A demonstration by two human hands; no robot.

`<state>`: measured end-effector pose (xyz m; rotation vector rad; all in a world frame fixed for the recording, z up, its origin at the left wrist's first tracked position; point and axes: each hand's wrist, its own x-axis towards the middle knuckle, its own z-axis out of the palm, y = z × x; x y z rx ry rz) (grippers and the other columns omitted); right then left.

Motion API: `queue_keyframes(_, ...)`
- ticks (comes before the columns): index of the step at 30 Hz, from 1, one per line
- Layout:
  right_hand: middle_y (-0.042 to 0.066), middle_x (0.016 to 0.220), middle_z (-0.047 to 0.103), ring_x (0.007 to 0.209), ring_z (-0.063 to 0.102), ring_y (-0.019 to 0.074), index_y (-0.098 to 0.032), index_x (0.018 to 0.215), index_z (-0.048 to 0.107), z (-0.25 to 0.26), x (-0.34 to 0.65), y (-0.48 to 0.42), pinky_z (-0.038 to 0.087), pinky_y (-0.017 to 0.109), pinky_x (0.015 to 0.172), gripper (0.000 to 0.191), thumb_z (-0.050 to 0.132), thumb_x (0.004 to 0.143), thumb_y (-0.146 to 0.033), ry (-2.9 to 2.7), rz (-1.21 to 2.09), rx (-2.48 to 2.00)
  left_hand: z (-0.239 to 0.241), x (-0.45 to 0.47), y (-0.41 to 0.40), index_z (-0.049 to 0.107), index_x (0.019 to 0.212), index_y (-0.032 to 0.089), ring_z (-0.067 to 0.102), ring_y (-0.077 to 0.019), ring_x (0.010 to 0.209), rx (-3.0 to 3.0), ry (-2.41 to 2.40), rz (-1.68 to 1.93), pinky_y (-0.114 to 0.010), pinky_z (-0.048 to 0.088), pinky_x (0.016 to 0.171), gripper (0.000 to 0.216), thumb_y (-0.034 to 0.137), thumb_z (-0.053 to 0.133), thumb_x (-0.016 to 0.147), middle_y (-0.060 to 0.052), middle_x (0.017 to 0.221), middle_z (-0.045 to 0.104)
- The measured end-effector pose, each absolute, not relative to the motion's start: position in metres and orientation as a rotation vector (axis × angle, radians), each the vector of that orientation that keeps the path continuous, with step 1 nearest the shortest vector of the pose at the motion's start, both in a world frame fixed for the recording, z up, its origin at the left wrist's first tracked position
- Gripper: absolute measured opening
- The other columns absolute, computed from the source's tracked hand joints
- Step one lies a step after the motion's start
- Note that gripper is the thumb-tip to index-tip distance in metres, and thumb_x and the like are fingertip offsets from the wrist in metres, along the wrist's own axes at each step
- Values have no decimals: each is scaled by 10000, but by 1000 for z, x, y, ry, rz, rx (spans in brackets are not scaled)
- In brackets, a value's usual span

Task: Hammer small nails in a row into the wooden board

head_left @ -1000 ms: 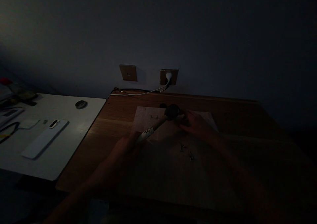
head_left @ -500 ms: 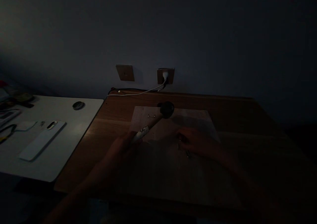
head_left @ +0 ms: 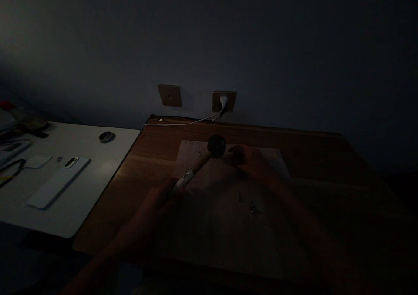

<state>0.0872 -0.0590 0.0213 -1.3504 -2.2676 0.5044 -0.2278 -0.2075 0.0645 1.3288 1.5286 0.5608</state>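
Observation:
The scene is very dark. My left hand is wrapped round the pale handle of a hammer, whose dark head hangs just above a light wooden board lying on the brown desk. My right hand rests on the board right beside the hammer head, fingers pinched together; what they hold is too small and dark to make out. A few small nails lie loose on the board nearer to me.
The brown desk meets the wall, where two socket plates sit, one with a white plug and a cable. To the left is a white table with a white phone, a round dark object and clutter.
My right hand drew back to the loose nails, then returned to the far part of the board beside the hammer head. The hammer head shifted slightly left.

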Motion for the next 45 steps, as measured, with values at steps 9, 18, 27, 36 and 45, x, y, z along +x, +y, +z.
queue_keyframes(9, 122, 1156, 772, 1110, 710, 293, -202, 1155, 750, 22, 88, -58, 563, 440, 987, 353, 572, 878, -74, -2382, 398, -1276, 68, -231, -206, 695, 1194, 206, 737, -245, 944, 1360, 1507, 559, -277, 566, 757, 437, 574, 534, 1022, -46, 1072, 781)
queue_keyframes(18, 148, 1259, 738, 1180, 662, 306, -172, 1283, 705, 21, 87, -54, 531, 453, 1040, 558, 574, 781, 33, -2507, 345, -1256, 63, -235, -205, 693, 1179, 235, 744, -227, 957, 1382, 1467, 550, -261, 553, 758, 404, 574, 529, 1033, -20, 1074, 776)
queue_keyframes(27, 124, 1175, 779, 1048, 745, 275, -187, 1294, 704, 23, 81, -49, 573, 393, 948, 526, 588, 807, -23, -2472, 403, -1257, 66, -233, -206, 686, 1153, 220, 739, -242, 988, 1375, 1469, 570, -267, 566, 778, 410, 578, 538, 1020, -32, 1111, 774)
queue_keyframes(36, 146, 1223, 770, 1112, 741, 301, -177, 1282, 709, 18, 86, -51, 568, 440, 996, 497, 609, 810, -57, -2385, 417, -1305, 64, -232, -207, 683, 1212, 217, 727, -269, 1026, 1361, 1483, 548, -284, 582, 801, 475, 613, 529, 1001, -62, 1144, 773)
queue_keyframes(45, 117, 1006, 792, 889, 748, 277, -183, 1155, 736, 17, 82, -53, 563, 381, 809, 272, 629, 904, -181, -2309, 456, -1427, 66, -222, -187, 688, 1162, 179, 640, -176, 695, 1605, 1483, 460, -234, 424, 571, 439, 546, 505, 1005, -25, 825, 700)
